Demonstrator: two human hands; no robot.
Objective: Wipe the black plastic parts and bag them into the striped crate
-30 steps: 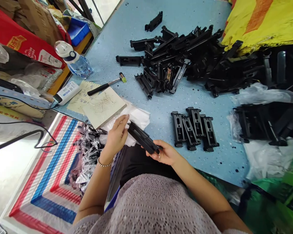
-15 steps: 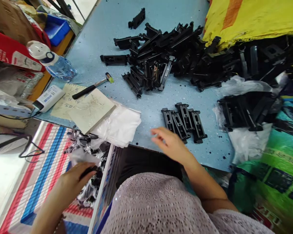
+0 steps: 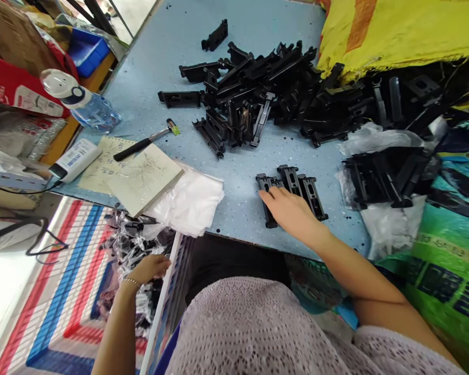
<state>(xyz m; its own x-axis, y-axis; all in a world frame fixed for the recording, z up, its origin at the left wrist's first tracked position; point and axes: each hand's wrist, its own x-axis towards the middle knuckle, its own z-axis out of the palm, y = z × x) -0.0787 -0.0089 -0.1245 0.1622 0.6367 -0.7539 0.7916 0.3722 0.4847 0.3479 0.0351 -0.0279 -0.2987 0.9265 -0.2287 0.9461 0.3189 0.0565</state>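
Observation:
My right hand (image 3: 291, 212) is over a small row of slotted black plastic parts (image 3: 312, 195) near the table's front edge. Its fingers curl onto one of them, and the hand covers most of that part. Other parts of the row lie on both sides of the hand. My left hand (image 3: 151, 267) is low over a basket (image 3: 74, 281) of black parts in clear bags (image 3: 135, 234). Its fingers are loosely bent, with nothing visible in them. White plastic bags (image 3: 195, 200) lie on the table between the hands.
A big heap of black parts (image 3: 254, 94) covers the table's far middle. A hammer-like tool (image 3: 144, 143) rests on paper sheets, near a water bottle (image 3: 86, 104). At right are bagged parts (image 3: 386, 177), a green sack (image 3: 441, 271) and a yellow sack (image 3: 398, 36).
My right hand has moved right onto the row of black parts. My left hand has shifted right over the basket, and the bagged part it held no longer shows in it.

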